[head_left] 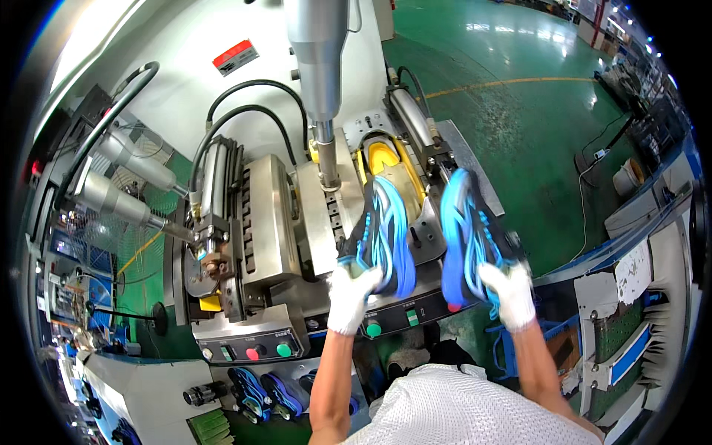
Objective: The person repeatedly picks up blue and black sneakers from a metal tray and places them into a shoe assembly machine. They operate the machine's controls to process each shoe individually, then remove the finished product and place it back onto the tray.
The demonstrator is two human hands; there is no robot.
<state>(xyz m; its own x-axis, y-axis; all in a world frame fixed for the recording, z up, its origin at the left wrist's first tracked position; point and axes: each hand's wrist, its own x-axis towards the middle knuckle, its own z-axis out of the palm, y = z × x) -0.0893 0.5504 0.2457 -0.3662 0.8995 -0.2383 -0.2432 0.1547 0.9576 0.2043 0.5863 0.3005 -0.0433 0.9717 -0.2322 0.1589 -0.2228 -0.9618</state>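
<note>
Shoes fill both my gloved hands, one apiece, soles turned up toward me in front of the press machine (267, 222). My left hand (350, 293) is clamped on the heel end of the left shoe (382, 233), a dark one with pale blue ribbing, its toe pointing toward the yellow mould bed (382, 159) just beyond. My right hand (510, 293) is closed the same way on the right shoe (466, 226), brighter blue, which hangs beside the station's right edge, over the green floor (519, 111). The two shoes are near each other but apart.

As I judge it, this is the handling step at the press: the pair is up at the station, neither shoe seated in it. The ram (317, 67) stands raised above the metal plates. Loading, if that comes, calls for lining a shoe squarely over the yellow bed and keeping fingers out from under the ram. Coloured buttons (373, 329) sit on the panel below my wrists, and more shoes (259, 393) wait on the low shelf at my left.
</note>
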